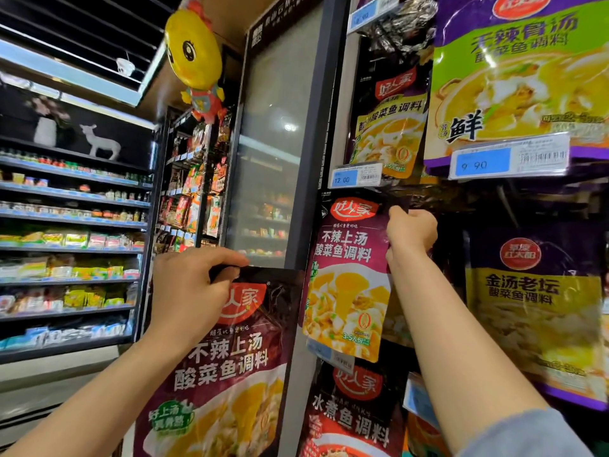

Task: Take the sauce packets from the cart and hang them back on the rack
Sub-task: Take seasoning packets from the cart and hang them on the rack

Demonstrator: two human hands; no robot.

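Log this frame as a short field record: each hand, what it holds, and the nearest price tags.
left hand: pinches top edge of a maroon sauce packet, held off the rack
right hand: grips upper right edge of a matching packet at the rack
tag above right hand: 12.00
tag upper right: 9.90
cart: not in view

Glossy maroon plastic film, creased and light-catching: sauce packet (230, 364) pinched at top edge by left hand (188, 291). Same shiny film, lightly wrinkled: hanging packet (346, 278) gripped by right hand (412, 230). Clear glossy plastic over printed paper: price tag (509, 159). Smooth reflective glass: cooler door (270, 133). Soft matt grey knit: sleeve (527, 437).
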